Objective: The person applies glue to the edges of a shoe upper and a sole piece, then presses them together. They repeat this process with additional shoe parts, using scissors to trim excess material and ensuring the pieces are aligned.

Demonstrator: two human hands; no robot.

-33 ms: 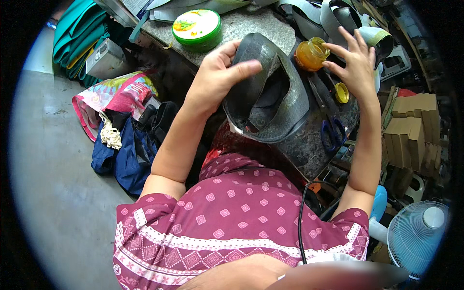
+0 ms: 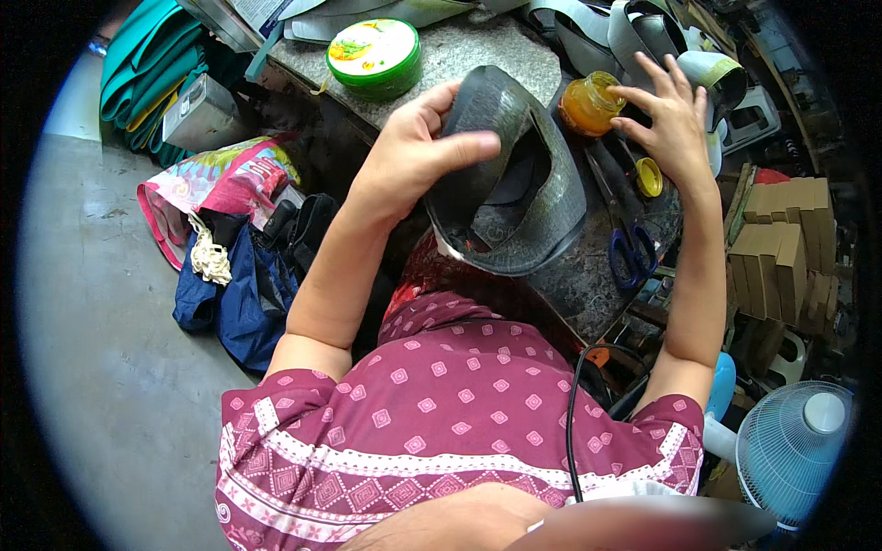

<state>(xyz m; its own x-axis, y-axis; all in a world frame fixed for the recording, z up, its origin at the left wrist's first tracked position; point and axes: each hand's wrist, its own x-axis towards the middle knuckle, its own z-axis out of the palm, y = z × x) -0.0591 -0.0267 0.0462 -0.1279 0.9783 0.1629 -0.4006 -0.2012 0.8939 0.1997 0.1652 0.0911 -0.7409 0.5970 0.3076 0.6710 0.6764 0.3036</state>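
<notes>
My left hand (image 2: 411, 156) grips the edge of a dark grey, curved piece like a sandal upper (image 2: 551, 216), thumb on top, fingers behind it. A long opening in the piece shows its dark inside, and a pale strip edges its lower left. My right hand (image 2: 675, 129) has its fingers spread beside a small open glass jar (image 2: 588, 108) of amber-yellow stuff. The index fingertip is at the jar's mouth; whether it touches the rim I cannot tell. Below the jar lie a yellow lid (image 2: 650, 176) and blue-handled scissors (image 2: 632, 255).
A round green tub (image 2: 375, 60) with a printed white lid stands on a stone slab (image 2: 519, 57). Grey strap pieces (image 2: 565, 35) are heaped at the back. Cardboard boxes (image 2: 767, 266) and a fan (image 2: 792, 450) are on the right, cloth bags (image 2: 243, 308) on the left.
My left thumb sits slightly lower on the dark piece, which has tilted a little. My right hand has shifted slightly leftward beside the jar.
</notes>
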